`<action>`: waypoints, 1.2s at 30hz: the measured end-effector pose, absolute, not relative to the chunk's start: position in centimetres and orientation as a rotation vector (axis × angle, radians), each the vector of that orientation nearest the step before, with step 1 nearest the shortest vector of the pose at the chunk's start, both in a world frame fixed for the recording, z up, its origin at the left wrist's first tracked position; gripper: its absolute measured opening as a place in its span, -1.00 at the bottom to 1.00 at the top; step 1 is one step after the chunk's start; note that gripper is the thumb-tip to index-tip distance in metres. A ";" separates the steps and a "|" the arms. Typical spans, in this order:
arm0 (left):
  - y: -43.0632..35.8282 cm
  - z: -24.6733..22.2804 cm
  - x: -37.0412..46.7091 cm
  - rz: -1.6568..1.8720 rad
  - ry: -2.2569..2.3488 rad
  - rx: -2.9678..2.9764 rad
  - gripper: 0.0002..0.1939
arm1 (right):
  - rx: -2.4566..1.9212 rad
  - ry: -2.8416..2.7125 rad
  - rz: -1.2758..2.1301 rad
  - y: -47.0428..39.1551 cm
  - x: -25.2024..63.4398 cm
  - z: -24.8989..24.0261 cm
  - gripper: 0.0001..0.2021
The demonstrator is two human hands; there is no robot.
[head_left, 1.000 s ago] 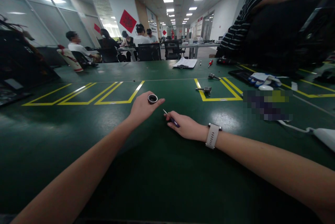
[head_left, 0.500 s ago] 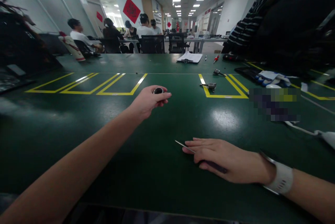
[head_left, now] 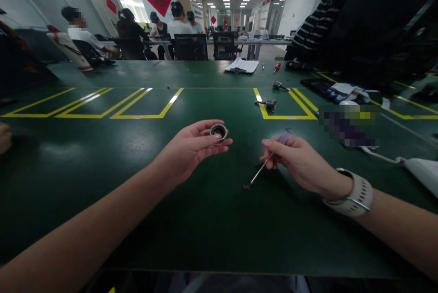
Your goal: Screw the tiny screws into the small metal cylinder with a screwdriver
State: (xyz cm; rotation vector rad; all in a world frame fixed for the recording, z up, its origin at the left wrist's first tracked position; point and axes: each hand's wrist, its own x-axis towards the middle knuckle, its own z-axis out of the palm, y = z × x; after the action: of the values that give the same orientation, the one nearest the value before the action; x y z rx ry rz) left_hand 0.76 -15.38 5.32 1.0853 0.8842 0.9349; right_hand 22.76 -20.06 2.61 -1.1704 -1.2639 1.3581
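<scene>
My left hand [head_left: 191, 149] is closed around a round metal housing [head_left: 219, 132], dark and hollow inside with a small ear on its rim. The thumb lies over the near edge of the opening, above the green table. To the right, my right hand [head_left: 294, 158] pinches a screwdriver [head_left: 259, 174] with a see-through purple handle. Its thin shaft slants down to the left. Right at the tip are two tiny dark rings [head_left: 246, 187]; whether they touch the shaft I cannot tell.
Two metal parts with stems, a nearer one [head_left: 268, 103] and a farther one [head_left: 279, 86], lie by the yellow tape. Behind are a clipboard [head_left: 241, 65] and a red screwdriver [head_left: 277, 68]. Gloves [head_left: 347, 92] and a white cable [head_left: 383, 158] lie right. Another person's hand [head_left: 4, 138] shows far left.
My right hand has lifted off the table and turned the screwdriver so its tip points down and left. The left hand has brought the housing closer, its opening now more visible.
</scene>
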 end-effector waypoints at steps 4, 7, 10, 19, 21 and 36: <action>-15.8 4.8 0.5 0.885 0.860 1.096 -0.66 | -1.217 -1.111 1.357 -19.4 22.0 1.5 -0.74; -15.9 4.7 0.6 0.882 0.833 1.073 -0.66 | -1.216 -1.074 1.309 -19.4 22.0 1.0 -0.73; -16.0 4.7 0.7 0.882 0.819 1.059 -0.67 | -1.228 -1.042 1.292 -19.6 22.1 0.8 -0.74; -16.3 4.5 0.9 0.888 0.838 1.084 -0.67 | -1.325 -1.385 1.035 -20.2 22.3 0.8 -0.71; -16.4 4.5 0.9 0.886 0.845 1.089 -0.66 | -1.353 -1.615 0.825 -20.9 22.1 1.2 -0.70; -17.1 3.4 1.5 0.852 0.908 1.176 -0.62 | -0.796 -2.019 0.062 -24.1 21.0 2.6 -0.85</action>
State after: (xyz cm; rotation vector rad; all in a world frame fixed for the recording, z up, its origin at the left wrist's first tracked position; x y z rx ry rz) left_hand 1.47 -17.13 3.40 1.1759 0.9079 0.8523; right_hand 21.03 -24.06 2.56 -0.7959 -2.0188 0.0625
